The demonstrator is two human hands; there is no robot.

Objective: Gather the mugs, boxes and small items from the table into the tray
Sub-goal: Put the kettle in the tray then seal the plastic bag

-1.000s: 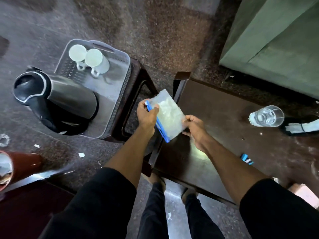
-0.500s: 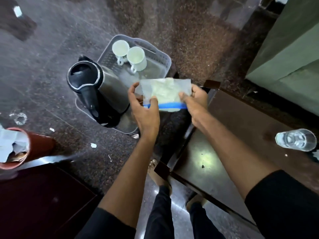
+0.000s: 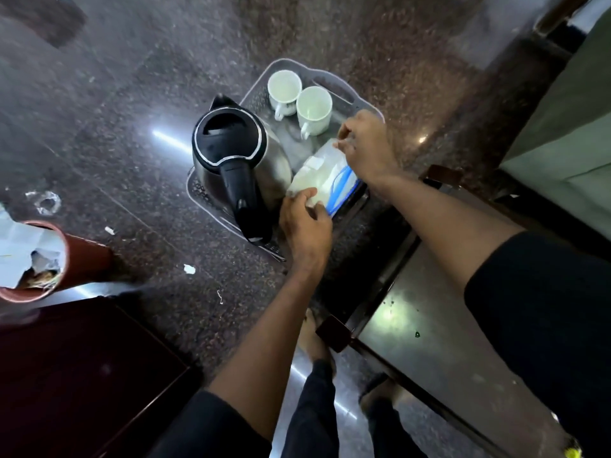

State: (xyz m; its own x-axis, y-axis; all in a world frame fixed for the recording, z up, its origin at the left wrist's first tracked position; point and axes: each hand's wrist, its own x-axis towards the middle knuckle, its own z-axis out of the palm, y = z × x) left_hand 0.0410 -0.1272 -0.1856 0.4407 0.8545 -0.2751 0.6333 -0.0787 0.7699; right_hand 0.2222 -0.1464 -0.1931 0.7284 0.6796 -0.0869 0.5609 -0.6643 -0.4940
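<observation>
Presently: Zip Bag Held Over Tray, Both Hands Engaged

Item one, zip bag (image 3: pixel 319 178): clear plastic with a blue seal strip, pale contents inside, lying low over the tray's near-right part, at about 4 o'clock from the kettle. Whether it rests on the tray floor cannot be told.

Item two, left hand (image 3: pixel 305 223): fingers curled onto the bag's near corner, at 6 o'clock of the bag.

Item three, right hand (image 3: pixel 367 147): fingers pinching the bag's far edge, at 1 o'clock of the bag; the two hands sit apart, one at each end of the bag.

Item four, tray (image 3: pixel 334 84): grey perforated basket with a handle slot at its far rim, standing on a dark stool.

Item five, kettle (image 3: pixel 238 160): steel body, black lid and handle, upright in the tray's left half.

Item six, two white mugs (image 3: pixel 299 99): upright, side by side, touching or nearly so, at the tray's far end, 12 o'clock from the bag.

Item seven, table (image 3: pixel 429 342): dark glossy top at 5 o'clock of the tray.

Item eight, red bin (image 3: pixel 82 262): at 9 o'clock, paper scraps inside
</observation>
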